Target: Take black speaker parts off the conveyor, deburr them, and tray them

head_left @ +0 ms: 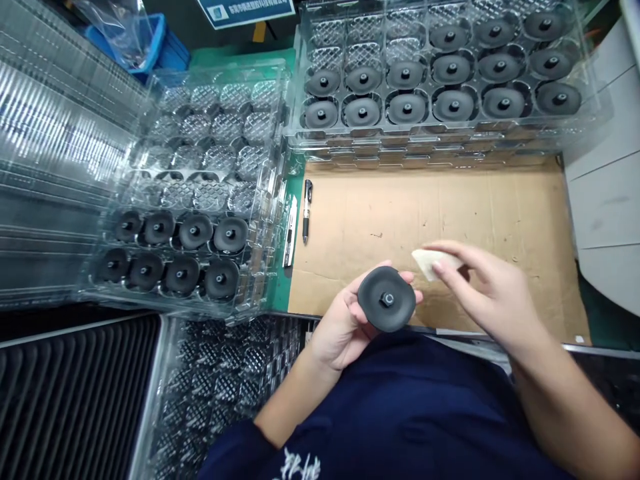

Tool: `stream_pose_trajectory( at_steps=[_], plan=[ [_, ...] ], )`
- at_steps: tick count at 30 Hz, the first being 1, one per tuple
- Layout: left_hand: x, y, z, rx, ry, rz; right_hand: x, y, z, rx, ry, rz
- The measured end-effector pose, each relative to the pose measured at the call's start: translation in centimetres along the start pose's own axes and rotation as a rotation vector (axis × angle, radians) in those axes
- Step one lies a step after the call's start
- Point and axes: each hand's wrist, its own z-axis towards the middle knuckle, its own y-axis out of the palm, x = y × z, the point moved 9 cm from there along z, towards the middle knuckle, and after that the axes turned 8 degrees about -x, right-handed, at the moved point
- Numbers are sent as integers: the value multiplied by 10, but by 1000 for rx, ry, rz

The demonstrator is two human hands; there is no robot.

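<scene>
My left hand (345,327) is closed around the edge of a round black plastic part (377,293), a shallow disc with a short stem at its centre that faces up at me. To its right, my right hand (487,287) pinches a small cream-coloured cloth or pad (433,260) between thumb and fingers. A gap separates the pad from the disc. Both hands are above the front edge of a cardboard sheet (450,207).
Black discs of the same kind sit in a clear tray stack (445,143) at the back and another clear tray (255,267) on the left. A pen (307,210) and a utility knife (290,233) lie between. A blue bin (160,50) stands back left.
</scene>
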Motion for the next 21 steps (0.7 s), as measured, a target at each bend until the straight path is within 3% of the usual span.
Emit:
stream_pose_trajectory(
  at_steps=[2,4,5,7,9,12,14,17,21],
  plan=[
    [1,-2,0,45,5,12,-41,-21,0,98,-192,25],
    [3,-7,0,96,27,41,-69,-23,-3,43,-365,45],
    [4,-10,-1,116,42,56,-74,-18,-3,-21,-384,25],
    [5,-14,0,132,75,75,-66,-8,-3,-120,-296,-58],
    [7,-14,1,140,104,98,-56,-11,-4,-86,-213,-82],
    [7,-9,3,138,99,143,-66,-20,-11,36,-341,57],
    [8,-7,4,151,97,168,-69,-15,-12,-16,-360,68],
    [10,-10,2,213,125,193,-59,-8,-9,-119,-216,-49],
    [5,-7,5,186,116,184,-61,-24,-8,47,-249,126]
  ],
)
